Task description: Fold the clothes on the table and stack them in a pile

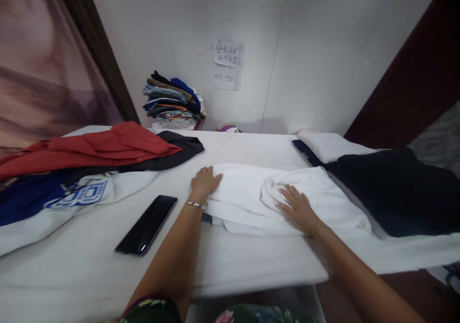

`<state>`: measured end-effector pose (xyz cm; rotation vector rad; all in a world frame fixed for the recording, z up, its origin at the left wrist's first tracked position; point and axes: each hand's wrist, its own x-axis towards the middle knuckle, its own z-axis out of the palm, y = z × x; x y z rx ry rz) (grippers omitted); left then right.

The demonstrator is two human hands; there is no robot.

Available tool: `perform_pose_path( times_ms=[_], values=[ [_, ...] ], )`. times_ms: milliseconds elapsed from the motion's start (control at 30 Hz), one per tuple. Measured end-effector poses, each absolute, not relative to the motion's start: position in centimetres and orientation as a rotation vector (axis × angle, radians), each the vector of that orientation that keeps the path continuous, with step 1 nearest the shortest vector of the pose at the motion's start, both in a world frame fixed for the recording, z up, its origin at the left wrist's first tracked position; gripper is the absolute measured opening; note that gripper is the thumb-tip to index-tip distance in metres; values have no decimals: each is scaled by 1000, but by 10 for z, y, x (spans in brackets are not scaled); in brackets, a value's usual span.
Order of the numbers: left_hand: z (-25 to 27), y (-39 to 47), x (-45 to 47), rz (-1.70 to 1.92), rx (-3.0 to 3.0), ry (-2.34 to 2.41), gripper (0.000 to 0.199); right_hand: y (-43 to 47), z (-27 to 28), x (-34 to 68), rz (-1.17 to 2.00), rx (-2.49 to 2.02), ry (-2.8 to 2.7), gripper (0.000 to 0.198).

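Observation:
A white garment (240, 189) lies folded across the table in front of me, with a bunched, rounded collar or hood part (269, 189) toward its right half. My left hand (205, 185) rests on the garment's left end, thumb apart from the fingers. On the right, my right hand (299, 209) lies flat with fingers spread beside the bunched part, pressing on the cloth. A small dark blue bit of fabric (206, 218) peeks out from under the garment near my left wrist.
A black phone (146, 224) lies left of my left arm. Red (89, 145), dark and white clothes are heaped at the left. A black garment (398, 189) and a white one (334, 145) lie right. Folded clothes (172, 102) are stacked against the wall below paper signs (228, 53).

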<state>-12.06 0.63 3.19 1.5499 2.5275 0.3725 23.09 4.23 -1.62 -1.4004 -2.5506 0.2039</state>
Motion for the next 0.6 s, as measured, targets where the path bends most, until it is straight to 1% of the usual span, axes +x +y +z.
perform_pose_path(
  times_ms=[100, 233, 300, 367, 433, 467, 533, 600],
  values=[
    [35, 7, -125, 379, 1535, 2510, 64, 42, -9, 225, 193, -1400, -2537, 58],
    [40, 6, -126, 401, 1542, 2574, 65, 40, -15, 216, 146, -1396, -2624, 60],
    [44, 8, -115, 496, 1621, 2684, 64, 39, -19, 214, 123, -1378, -2626, 60],
    [46, 10, -91, 644, 1817, 2680, 62, 38, -19, 213, 123, -1362, -2613, 60],
    [42, 11, -58, 713, 2117, 2451, 58, 38, -18, 212, 142, -1353, -2596, 60],
    [38, 10, -40, 690, 2273, 2272, 56, 38, -16, 212, 164, -1353, -2585, 60],
    [26, 6, -8, 556, 2502, 1914, 55, 38, -12, 213, 246, -1349, -2570, 63],
    [11, 2, 13, 411, 2586, 1703, 54, 38, -7, 218, 396, -1325, -2569, 68]
  ],
)
